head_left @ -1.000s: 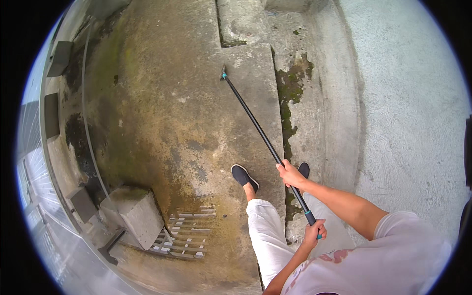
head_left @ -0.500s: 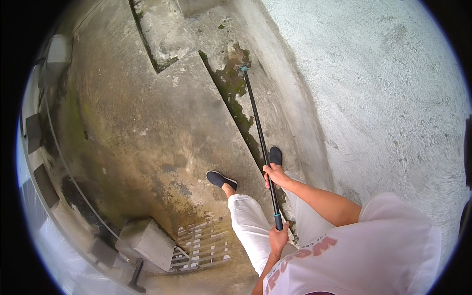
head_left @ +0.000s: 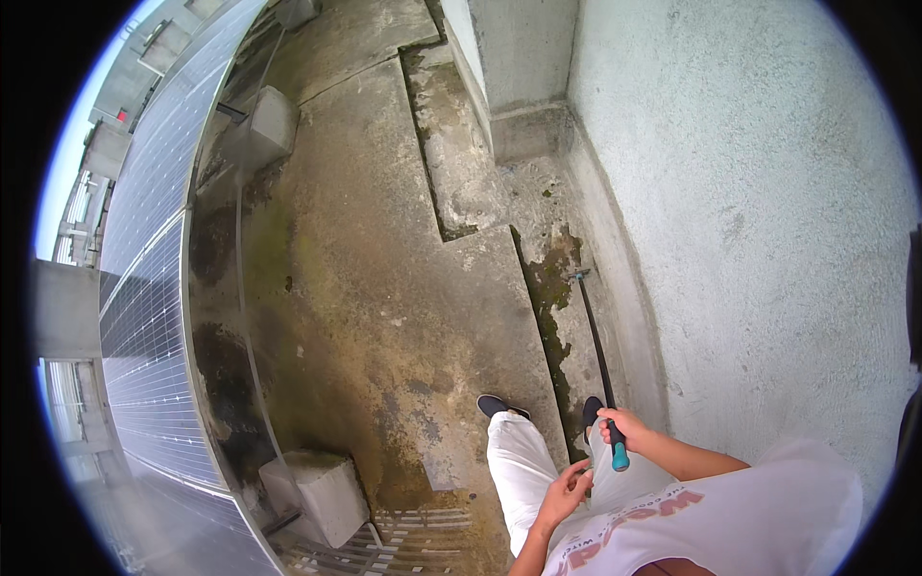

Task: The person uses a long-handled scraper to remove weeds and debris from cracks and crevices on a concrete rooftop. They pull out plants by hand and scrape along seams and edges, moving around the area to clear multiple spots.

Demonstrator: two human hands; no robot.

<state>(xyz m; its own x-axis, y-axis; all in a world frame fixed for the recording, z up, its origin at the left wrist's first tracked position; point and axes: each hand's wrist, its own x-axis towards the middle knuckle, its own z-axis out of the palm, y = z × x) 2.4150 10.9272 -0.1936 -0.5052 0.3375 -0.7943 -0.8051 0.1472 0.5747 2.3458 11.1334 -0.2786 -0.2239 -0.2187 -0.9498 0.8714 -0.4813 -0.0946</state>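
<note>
A long dark pole (head_left: 597,357) is gripped by the right hand (head_left: 626,426), fingers clenched around the shaft just above its teal end cap (head_left: 620,461). The pole runs away from the body along the right edge of the floor (head_left: 384,317), its far tip (head_left: 579,276) resting in the mossy gutter (head_left: 549,298) that follows the foot of the wall (head_left: 749,211). The tip appears to touch the gutter bed; contact cannot be confirmed.

The left hand (head_left: 565,488) is released, fingers loosely spread, close to the pole's cap but apart from it, above the white trousers (head_left: 523,470). Nothing is held in it.

Two dark shoes are seen: one (head_left: 501,406) on the bare concrete, the other (head_left: 592,415) at the gutter's edge, just beside the pole.

A raised concrete strip (head_left: 461,154) lies farther along the floor, beside a pillar (head_left: 523,67). Along the left edge of the floor, solar panels (head_left: 144,288) are mounted, with a concrete block (head_left: 317,494) at the near left corner and another (head_left: 269,125) at the far left. A metal grate (head_left: 403,547) is set beside the near block.
</note>
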